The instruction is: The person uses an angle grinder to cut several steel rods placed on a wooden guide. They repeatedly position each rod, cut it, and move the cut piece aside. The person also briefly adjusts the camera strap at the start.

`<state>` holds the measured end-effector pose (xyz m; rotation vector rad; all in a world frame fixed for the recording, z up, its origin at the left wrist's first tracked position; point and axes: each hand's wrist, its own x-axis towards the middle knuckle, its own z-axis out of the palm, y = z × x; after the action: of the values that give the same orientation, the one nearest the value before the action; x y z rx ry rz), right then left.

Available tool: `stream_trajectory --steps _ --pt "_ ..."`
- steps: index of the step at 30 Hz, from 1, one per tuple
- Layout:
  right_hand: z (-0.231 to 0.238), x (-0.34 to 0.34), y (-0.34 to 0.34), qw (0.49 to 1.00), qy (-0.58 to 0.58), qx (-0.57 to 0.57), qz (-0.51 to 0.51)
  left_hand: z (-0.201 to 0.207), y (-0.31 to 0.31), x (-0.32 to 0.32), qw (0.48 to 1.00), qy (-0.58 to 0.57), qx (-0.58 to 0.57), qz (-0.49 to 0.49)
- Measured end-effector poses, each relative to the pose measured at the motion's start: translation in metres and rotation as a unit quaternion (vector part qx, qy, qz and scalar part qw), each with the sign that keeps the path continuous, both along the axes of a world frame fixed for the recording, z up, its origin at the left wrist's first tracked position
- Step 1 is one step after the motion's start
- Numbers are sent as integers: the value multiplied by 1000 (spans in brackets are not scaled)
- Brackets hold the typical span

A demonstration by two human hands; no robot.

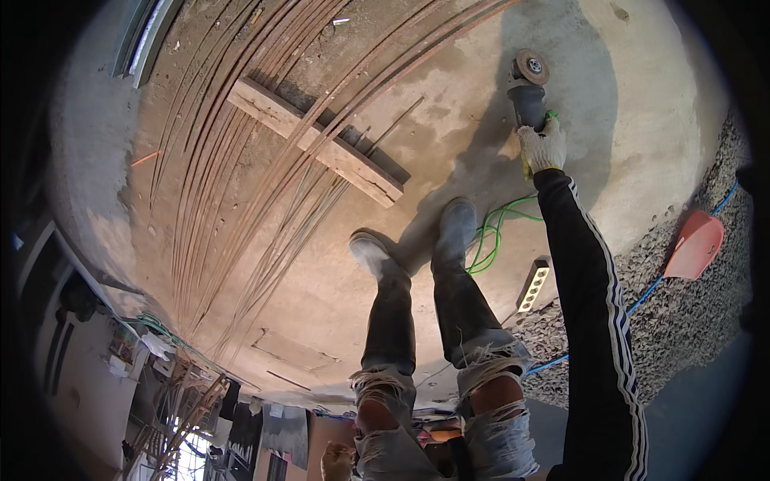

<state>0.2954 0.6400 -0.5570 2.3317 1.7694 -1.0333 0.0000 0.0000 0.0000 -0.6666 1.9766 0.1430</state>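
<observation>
My right hand (543, 147), in a pale work glove, is closed round the body of an angle grinder (527, 103). The grinder's round disc (532, 66) points away from me, over the concrete floor. From near the glove, a green cord (491, 232) loops down beside my right boot (457, 220). My left hand is outside the picture. To the left of my feet, a wooden beam (321, 144) lies on the floor, with long thin steel rods (233, 160) running across it.
A power strip (534, 286) lies right of my legs, by a gravel heap (666, 321). On the gravel are a pink scoop-like piece (695, 244) and a blue hose or cable (644, 298). Metal profiles (149, 40) lie at far left. Clutter lines the lower left wall.
</observation>
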Motion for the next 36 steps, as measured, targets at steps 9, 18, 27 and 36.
stream_trajectory --steps 9,18,27,36 --pt "-22 -26 -26 985 2 173 2 3 15 -3 999 11 -30 22" --pt "19 6 -33 998 -12 43 50 -25 80 0 999 -10 12 -46" --pt "241 -34 -179 755 556 -201 -284 -26 127 24 989 -4 145 26" --pt "436 -43 -361 828 271 -485 -79 7 165 74 975 9 142 -170"
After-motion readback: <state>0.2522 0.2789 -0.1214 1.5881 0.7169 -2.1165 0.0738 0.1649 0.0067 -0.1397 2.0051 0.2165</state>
